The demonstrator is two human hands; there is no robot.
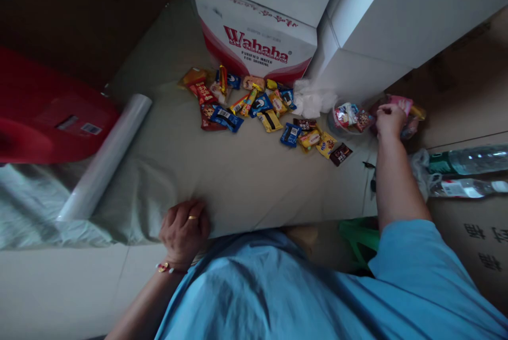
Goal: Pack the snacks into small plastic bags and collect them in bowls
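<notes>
My right hand (391, 119) reaches out to the far right, its fingers closed on a pink snack packet (401, 102). More packets lie close around it, partly hidden by the hand. Just left of that hand stands a clear plastic tub (337, 127) with small wrapped snacks (351, 117) inside. My left hand (184, 231) rests at the near edge of the cloth-covered table (254, 186), its fingers curled in and nothing visible in them. Across the table's middle are several loose wrapped snacks, among them a blue packet (226, 118), a yellow packet (270, 120) and a dark brown packet (341, 154).
A Wahaha water carton (257, 38) stands behind the snacks, beside crumpled white plastic (313, 99). At left lie a clear film roll (105, 157) and a red container (51, 112). Plastic bottles (472, 161) lie at right; a green stool (359, 237) is below the edge.
</notes>
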